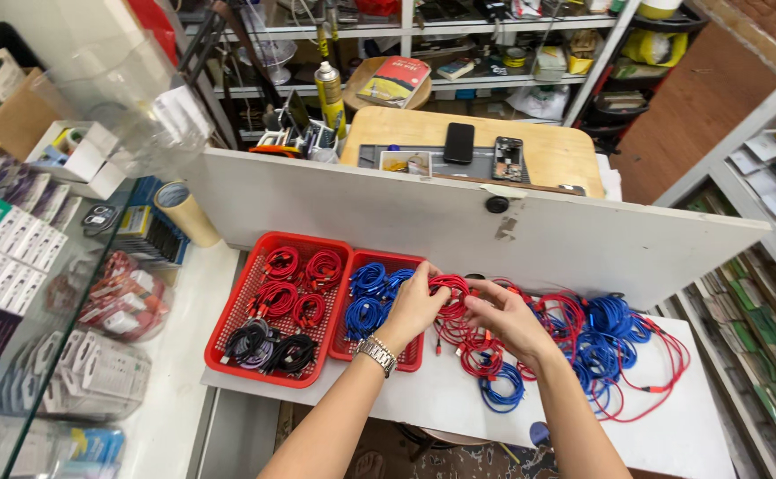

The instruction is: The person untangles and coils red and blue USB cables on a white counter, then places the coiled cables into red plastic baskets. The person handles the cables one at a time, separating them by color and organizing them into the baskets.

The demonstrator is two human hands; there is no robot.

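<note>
Red cable (452,293), partly wound into a small coil, sits between both hands just above the white table (672,443), right at the edge of the smaller red basket (410,357) that holds the blue coils (366,302). From my seat I judge the main risk to be tangling: the loose end seems to trail down into the heap of red and blue cables (601,341) on the right, and a pull could drag neighbours along or snag a plug. The coil could also spring open if the pinch loosens, since the loops look stiff. A smaller worry is the blue coil (501,390) lying near the table's front edge, which an elbow could nudge off.

My left hand (413,306) reaches forward with the wrist straight, a metal watch (376,353) on it, fingers curled around the left side of the coil. My right hand (512,319) comes in from the right, palm turned inward, thumb and fingertips pinching the loops from the other side. Both hands are closed on the cable. The larger red basket (228,341) with red and black coils stands untouched to the left.
</note>
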